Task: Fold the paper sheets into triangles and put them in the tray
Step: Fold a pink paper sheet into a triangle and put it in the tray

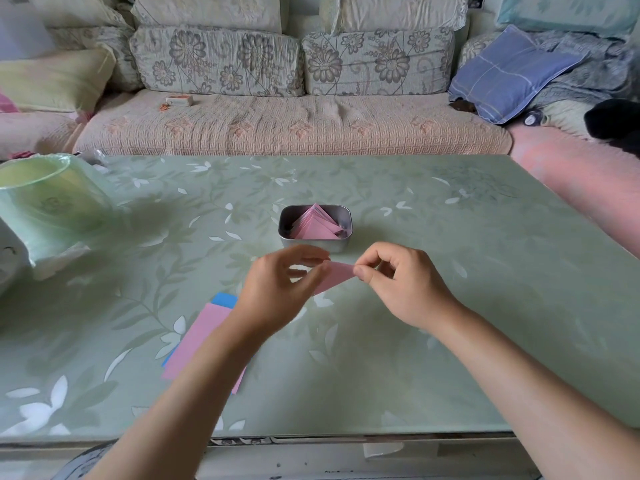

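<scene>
A folded pink paper hangs just above the table between both hands. My left hand pinches its left end with curled fingers. My right hand pinches its right corner between thumb and forefinger. Behind them stands a small metal tray holding several pink folded triangles. A stack of flat pink sheets with a blue sheet under it lies at the left, partly hidden by my left forearm.
The green floral table has a pale green plastic-wrapped container at its left edge. A sofa with cushions runs along the far side. The table's near edge lies under my forearms.
</scene>
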Tool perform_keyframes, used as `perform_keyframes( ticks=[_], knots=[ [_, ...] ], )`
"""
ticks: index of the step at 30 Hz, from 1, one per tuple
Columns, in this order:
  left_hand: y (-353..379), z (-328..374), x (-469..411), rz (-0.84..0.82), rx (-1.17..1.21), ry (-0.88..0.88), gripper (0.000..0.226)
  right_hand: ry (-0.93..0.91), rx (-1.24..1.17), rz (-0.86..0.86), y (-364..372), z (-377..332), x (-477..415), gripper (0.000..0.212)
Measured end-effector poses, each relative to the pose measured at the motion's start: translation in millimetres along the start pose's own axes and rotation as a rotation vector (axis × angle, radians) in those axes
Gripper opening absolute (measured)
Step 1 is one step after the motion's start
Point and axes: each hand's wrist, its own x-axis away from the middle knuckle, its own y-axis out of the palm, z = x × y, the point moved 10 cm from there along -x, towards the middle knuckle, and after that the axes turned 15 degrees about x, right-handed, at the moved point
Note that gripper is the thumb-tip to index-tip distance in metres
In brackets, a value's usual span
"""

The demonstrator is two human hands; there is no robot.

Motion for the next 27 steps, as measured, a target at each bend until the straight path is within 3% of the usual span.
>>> perform_keyframes(
  ticks=[7,14,22,27],
  knots=[
    [2,-18,2,0.084,0.166,-0.160,0.008,0.078,-0.065,-0.108,17,9,-1,0.009],
    [18,-12,7,-0.022,-0.043,-0.058,0.010,-0.010,-0.041,-0.031,11,-14,1,0.002],
    [25,-10,8,-0.057,-0.083,-0.039,0.015,-0.096,0.073,-0.025,12,-29,4,0.013],
    [23,0,8,-0.056,-0.123,0.023,0.023,-0.026,0.018,-0.046,13,-23,3,0.025]
  ],
)
